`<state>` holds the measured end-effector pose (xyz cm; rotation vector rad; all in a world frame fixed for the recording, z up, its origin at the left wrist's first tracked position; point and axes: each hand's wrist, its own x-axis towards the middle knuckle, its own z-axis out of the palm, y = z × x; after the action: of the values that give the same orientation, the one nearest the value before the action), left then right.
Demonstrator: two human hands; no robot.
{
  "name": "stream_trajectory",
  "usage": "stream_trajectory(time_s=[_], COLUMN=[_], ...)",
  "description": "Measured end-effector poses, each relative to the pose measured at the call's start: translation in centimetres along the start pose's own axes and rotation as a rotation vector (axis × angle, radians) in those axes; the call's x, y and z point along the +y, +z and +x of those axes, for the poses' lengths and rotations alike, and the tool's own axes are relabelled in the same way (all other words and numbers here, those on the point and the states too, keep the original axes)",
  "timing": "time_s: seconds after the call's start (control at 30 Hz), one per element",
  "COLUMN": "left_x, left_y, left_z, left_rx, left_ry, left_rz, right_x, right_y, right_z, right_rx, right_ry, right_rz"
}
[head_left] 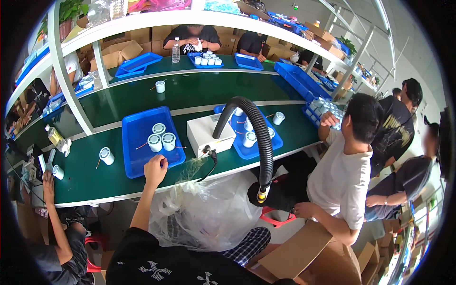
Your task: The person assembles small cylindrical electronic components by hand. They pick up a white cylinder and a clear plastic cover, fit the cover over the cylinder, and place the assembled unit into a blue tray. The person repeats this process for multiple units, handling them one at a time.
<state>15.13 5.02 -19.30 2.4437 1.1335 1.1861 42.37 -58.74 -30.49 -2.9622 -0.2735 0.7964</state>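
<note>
My left hand [155, 171] is over the near edge of a blue tray [133, 164], its fingers curled in. Whatever they may hold is hidden. Just beyond the hand, three pale cylinders stand upright together in the tray. The front right cylinder [168, 141] is closest to my fingers; the others are the left cylinder [154, 143] and the rear cylinder [158, 129]. They have slotted round tops, and thin red wires stick out. Left of the tray, another such cylinder [107, 156] stands on the green table [85, 178]. My right hand does not show.
A white box [209, 134] with a black flexible hose [265, 156] stands right of my tray. Behind it, a second blue tray [254, 152] holds more cylinders. Clear plastic [204, 209] hangs below the table edge. Co-workers sit on both sides; an open carton [304, 254] is lower right.
</note>
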Motion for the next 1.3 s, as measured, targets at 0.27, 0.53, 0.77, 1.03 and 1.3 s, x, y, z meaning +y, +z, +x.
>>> stream_trajectory(time_s=[0.27,0.53,0.77,1.03,1.3], left_x=[-0.2,0.0,8.7,10.0,1.6], left_y=[0.2,-1.1,-4.5,-6.0,-7.1], left_z=[0.1,0.1,-2.2,-5.6,-8.5], left_rx=[-0.101,-0.153,-0.309,-0.435,-0.178], left_ry=[-0.073,-0.096,0.149,0.081,-0.413], left_rz=[-0.029,-0.103,-0.642,-1.305,-1.499], right_x=[3.0,-5.8,-29.0,-44.4,-51.9], right_y=[-6.7,-14.0,-12.3,-3.6,-2.9], right_z=[-6.5,-18.7,-19.1,-17.2,-16.7], right_rx=[-0.018,1.198,0.835,-0.715,-0.641], right_ry=[-0.078,-0.008,-0.427,-0.957,-1.220], right_rz=[0.034,0.389,1.513,1.843,0.952])
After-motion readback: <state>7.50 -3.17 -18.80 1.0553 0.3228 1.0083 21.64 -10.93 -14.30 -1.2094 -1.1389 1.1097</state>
